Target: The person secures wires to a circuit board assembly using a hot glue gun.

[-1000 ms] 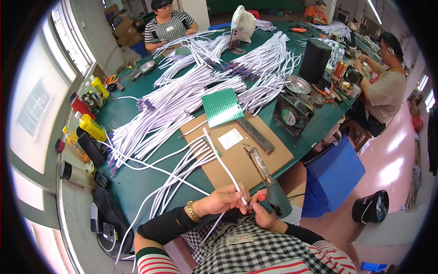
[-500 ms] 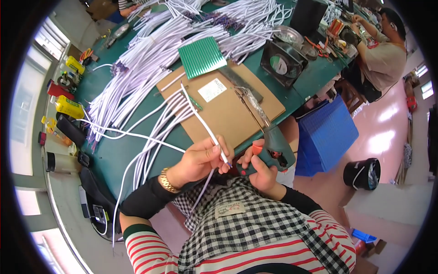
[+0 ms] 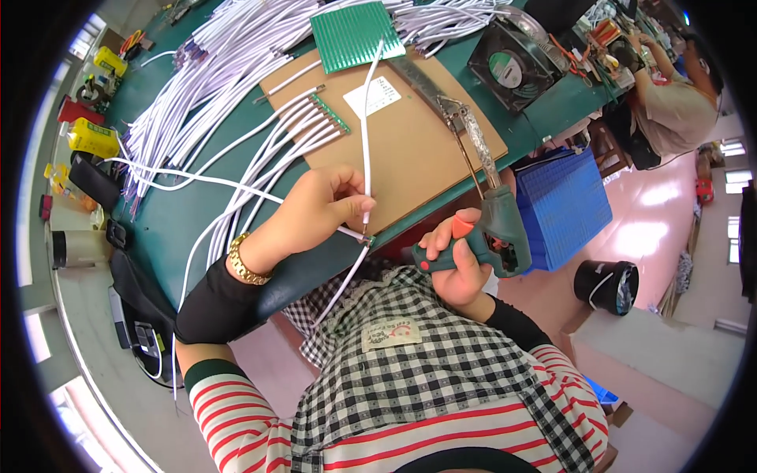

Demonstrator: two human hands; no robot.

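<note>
White cable in the left hand, soldering gun in the right hand

A rectangular white label with fine print lies on the smooth brown cardboard; a pale cloth patch with dark lettering and a red motif sits on the black-and-white checked apron; left thumb and fingers are clamped on the slim, round cable, which stands over the cardboard, its lower end near the table edge; right fingers are curled round the soldering gun's dark green plastic grip, by its orange trigger, the barrel wrapped in crinkled foil; a ribbed, glossy green sheet lies beyond; more white cables meet a narrow green circuit strip.
</note>
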